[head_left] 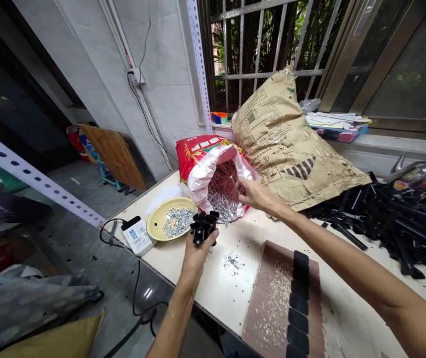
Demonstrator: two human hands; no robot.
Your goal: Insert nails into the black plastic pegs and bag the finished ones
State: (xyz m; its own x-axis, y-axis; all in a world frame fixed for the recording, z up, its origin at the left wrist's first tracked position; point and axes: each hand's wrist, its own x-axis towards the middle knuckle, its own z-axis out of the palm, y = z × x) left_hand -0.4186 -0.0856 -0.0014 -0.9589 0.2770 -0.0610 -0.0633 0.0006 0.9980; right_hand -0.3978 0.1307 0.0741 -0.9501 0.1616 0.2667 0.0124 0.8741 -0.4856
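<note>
My left hand (197, 248) is closed around several black plastic parts (203, 227), held upright over the table beside a yellow bowl (153, 229) of small silvery metal pieces (178, 222). My right hand (254, 194) reaches to the mouth of a red and white sack (200, 176) lying on its side. Its fingers are bent together at the sack's right rim; what they grip, if anything, is too small to tell. Inside the sack lie many thin metal rods (221, 201), silvery in front and reddish deeper in. A small pile of flat shiny pieces (233, 263) lies between my arms.
A brown board (272, 298) carries pale bits and a row of black pads (298, 303). Behind stands a large paper sack (272, 134). Black plastic parts (377, 219) heap up at right, near a kettle (418, 174). A white box (137, 236) with a cable sits at the left edge.
</note>
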